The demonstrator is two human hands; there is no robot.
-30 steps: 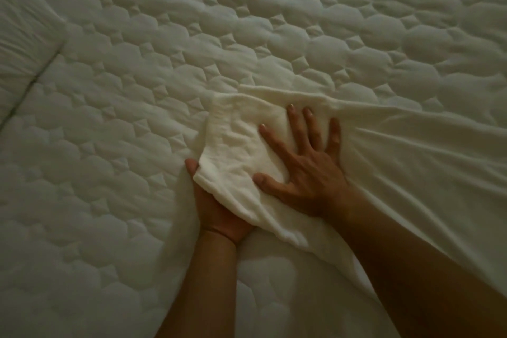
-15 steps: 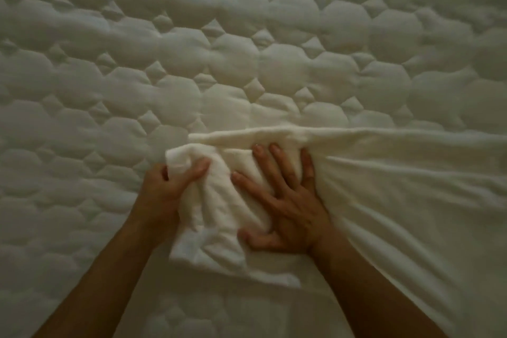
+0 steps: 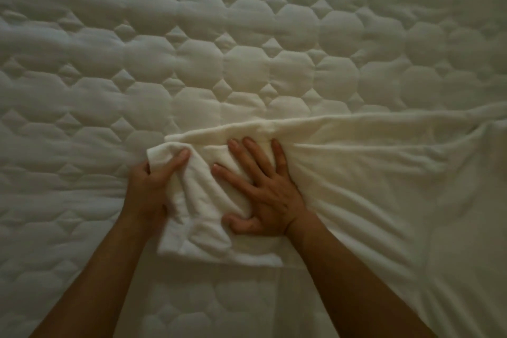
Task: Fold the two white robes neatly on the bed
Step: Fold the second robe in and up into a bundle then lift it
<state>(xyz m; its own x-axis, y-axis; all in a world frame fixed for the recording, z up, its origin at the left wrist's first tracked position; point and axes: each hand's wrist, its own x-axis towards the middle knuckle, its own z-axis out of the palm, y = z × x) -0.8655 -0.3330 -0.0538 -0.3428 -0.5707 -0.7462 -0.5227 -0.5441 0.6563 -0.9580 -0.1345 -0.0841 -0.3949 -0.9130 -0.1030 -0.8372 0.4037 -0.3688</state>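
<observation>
One white robe [image 3: 370, 173] lies spread over the right half of the quilted bed [image 3: 192, 49], its left end bunched into a thick fold at the centre. My left hand [image 3: 149, 186] grips that bunched end, thumb on top of the cloth and fingers underneath. Just to its right, my right hand [image 3: 263, 189] presses flat on the robe with its fingers spread. Only one robe can be made out in this view.
The quilted white mattress cover fills the whole view, bare across the top and left. The robe's upper edge runs as a long straight hem toward the right edge. Lighting is dim.
My left hand came from under the robe's end and now grips it from the left side. The camera has moved closer. The right hand stays pressed on the cloth.
</observation>
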